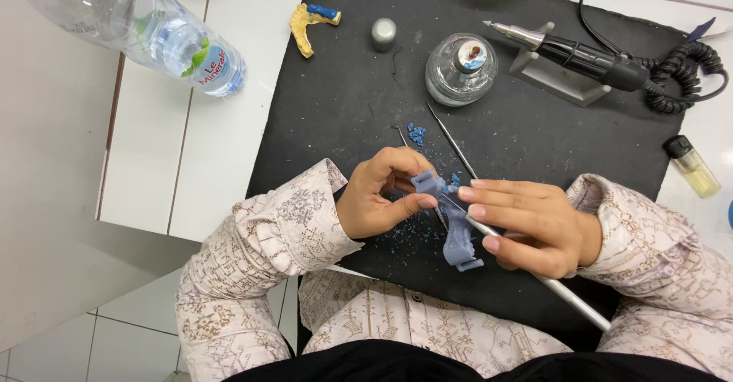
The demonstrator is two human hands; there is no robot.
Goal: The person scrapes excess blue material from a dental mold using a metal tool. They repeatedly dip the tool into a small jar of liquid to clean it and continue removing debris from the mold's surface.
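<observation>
Hands meet over a black mat (343, 84). Our left hand (374, 202) pinches a grey-blue dental model (456, 233) at its top; our right hand (527, 225) grips a slim metal carving tool (565, 294) against it. We judge short, light strokes safest, with the model braced firmly.

Bright, even light from above; white worktop (221, 145) nearly blown out at the right edge. Shadows soft and short, faint under both hands on the black mat (343, 84). Small glare spots on the plastic bottle (153, 30) and glass jar (460, 72) (the metal tool shaft (565, 294) shines too). Focus sharp in the centre, slightly soft at the corners. Mild wide-angle bending at the edges, bottle stretched.
</observation>
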